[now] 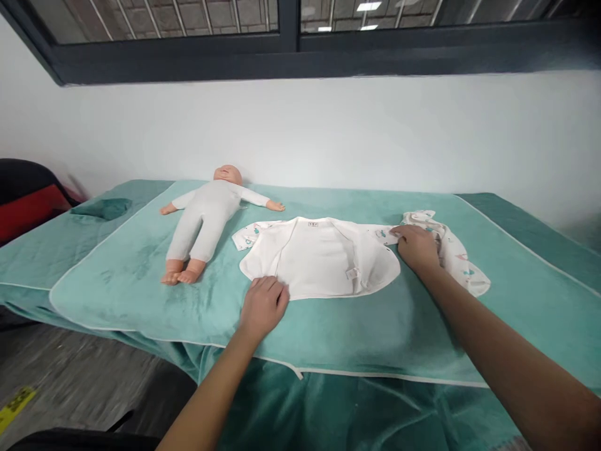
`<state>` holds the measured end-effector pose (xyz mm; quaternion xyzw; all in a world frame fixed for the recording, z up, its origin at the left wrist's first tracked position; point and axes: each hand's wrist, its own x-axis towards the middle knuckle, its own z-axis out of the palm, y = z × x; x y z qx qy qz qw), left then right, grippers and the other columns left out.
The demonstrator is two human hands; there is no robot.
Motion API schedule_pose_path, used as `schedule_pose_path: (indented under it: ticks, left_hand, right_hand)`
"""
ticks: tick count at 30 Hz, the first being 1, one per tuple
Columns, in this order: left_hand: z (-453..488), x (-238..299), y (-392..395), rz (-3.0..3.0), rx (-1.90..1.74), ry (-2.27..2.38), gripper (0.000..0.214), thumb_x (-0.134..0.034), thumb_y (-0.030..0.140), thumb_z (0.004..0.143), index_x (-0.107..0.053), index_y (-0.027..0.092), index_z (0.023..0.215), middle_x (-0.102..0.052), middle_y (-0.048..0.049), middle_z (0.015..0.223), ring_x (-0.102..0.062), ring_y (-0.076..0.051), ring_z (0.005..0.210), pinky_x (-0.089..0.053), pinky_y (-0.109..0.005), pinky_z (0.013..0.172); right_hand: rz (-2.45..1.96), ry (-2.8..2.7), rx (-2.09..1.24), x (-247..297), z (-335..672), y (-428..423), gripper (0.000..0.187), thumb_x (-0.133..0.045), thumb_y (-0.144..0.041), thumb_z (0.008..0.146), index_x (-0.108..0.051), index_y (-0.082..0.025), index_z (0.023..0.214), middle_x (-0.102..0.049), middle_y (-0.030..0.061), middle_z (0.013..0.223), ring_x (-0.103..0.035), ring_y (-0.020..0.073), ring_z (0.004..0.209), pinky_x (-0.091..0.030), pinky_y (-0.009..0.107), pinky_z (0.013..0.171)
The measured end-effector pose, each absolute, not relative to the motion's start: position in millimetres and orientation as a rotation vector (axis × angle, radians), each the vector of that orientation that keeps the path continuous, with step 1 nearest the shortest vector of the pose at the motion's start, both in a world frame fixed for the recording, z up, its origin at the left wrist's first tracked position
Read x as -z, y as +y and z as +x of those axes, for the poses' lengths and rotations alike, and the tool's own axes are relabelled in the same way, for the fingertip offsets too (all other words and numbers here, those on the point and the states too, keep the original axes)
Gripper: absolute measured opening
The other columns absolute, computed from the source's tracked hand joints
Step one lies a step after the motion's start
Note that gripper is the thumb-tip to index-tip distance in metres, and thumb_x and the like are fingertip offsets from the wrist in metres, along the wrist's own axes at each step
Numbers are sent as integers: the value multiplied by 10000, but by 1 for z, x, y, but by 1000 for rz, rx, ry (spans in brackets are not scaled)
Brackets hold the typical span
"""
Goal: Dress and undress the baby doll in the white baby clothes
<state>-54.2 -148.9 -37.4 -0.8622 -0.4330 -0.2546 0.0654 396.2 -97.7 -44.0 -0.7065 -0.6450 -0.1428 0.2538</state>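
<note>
A white baby shirt [317, 260] lies spread open on the green mat, inside facing up, with small printed figures on its sleeves. My left hand [265, 305] rests at its lower left hem, fingers curled together over the edge. At the end of the right sleeve, my right hand [416, 245] has its fingers closed on the cuff. Just beyond that hand is a crumpled printed baby garment [462, 263], partly hidden behind it. A baby doll [209, 210] in a white body lies on its back to the left, arms spread.
The light green mat [117, 282] with white piping covers a bed against a white wall [310, 138]. Above runs a dark window frame [188, 59]. A black and red chair or bag [32, 200] stands at the far left.
</note>
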Motion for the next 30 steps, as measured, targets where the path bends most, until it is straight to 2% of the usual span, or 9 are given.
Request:
schedule_pose_path:
  ticks: [4,8,10,13,16,19,23,27,30]
  left_hand:
    - [-54,39,-150,-2583,778,-1314,280,-476,214,967,-547,198,697,-582,-33,745,-534,-189,756,-394,-358,738]
    - [-56,42,-150,-2576,873,-1316,267,-480,228,972,-556,196,718,-586,-40,765,-540,-197,776,-414,-364,747]
    - [-58,45,-151,-2540,1029,-1352,228,-485,231,974,-572,189,767,-610,-57,842,-552,-205,832,-440,-364,777]
    - [-64,48,-149,-2423,1393,-1461,133,-489,212,970,-595,183,896,-621,-83,1000,-571,-212,954,-479,-360,852]
    - [-75,46,-140,-2237,1667,-1622,115,-506,199,953,-598,183,1020,-582,-114,1146,-562,-227,1102,-482,-384,968]
    - [-91,38,-117,-2103,1585,-1852,232,-554,201,911,-593,163,1136,-552,-150,1254,-518,-275,1224,-432,-440,1066]
    - [-111,21,-73,-2077,1247,-2277,393,-553,311,925,-550,181,1296,-641,-125,1187,-607,-298,1121,-502,-434,939]
    - [-118,14,-44,-2143,972,-2313,309,-543,311,928,-626,244,1218,-674,-76,1164,-634,-285,1085,-502,-401,905]
    - [-119,17,-38,-2115,1084,-2222,282,-493,212,935,-647,259,1167,-655,-54,1185,-622,-244,1111,-497,-352,913]
  right_hand:
    - [-1715,-1761,371,27,352,-89,360,-422,-129,826,-711,-168,1038,-715,128,1114,-627,279,1095,-467,429,996]
    - [-1586,-1809,-32,10,252,-65,336,-433,-223,903,-645,-193,1161,-682,108,1204,-629,248,1085,-468,419,1011]
    - [-1578,-1860,-310,9,196,-50,322,-468,-290,923,-618,-207,1196,-669,83,1245,-646,211,1034,-484,371,987]
    - [-1621,-1873,-365,17,131,-33,309,-483,-354,939,-630,-200,1162,-702,77,1134,-649,211,1012,-490,347,951]
    - [-1712,-1828,-316,29,101,-28,328,-413,-332,961,-639,-189,1150,-693,112,1117,-642,253,1008,-482,405,930]
    - [-1728,-1832,-287,39,100,-30,343,-397,-293,954,-625,-213,1197,-674,101,1185,-633,255,1029,-471,412,940]
    - [-1684,-1868,-279,43,108,-31,347,-394,-266,943,-625,-241,1200,-660,64,1213,-624,226,1060,-478,374,946]
    - [-1654,-1885,-247,44,107,-30,355,-394,-270,942,-644,-250,1194,-642,70,1197,-600,241,1100,-485,387,947]
    - [-1560,-1983,-173,45,105,-29,349,-436,-277,935,-675,-251,1187,-625,86,1200,-562,266,1146,-465,410,994]
